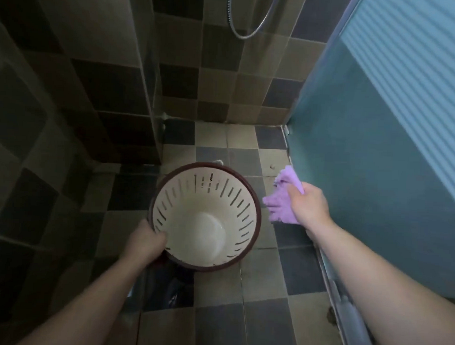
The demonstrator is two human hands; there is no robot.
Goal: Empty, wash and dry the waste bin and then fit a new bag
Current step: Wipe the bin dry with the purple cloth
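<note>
The waste bin (206,218) is round, cream inside with slots in its wall and a dark red rim. It has nothing in it and is held above the tiled floor, its mouth facing up at me. My left hand (145,243) grips its near-left rim, thumb inside. My right hand (309,206) holds a crumpled purple cloth (279,200) just right of the bin, apart from it.
A checkered tile floor (216,326) and tiled walls surround me. A teal glass door (376,164) stands close on the right, with its floor track (333,292) below. A shower hose (247,31) hangs at the back. A dark object (171,286) lies under the bin.
</note>
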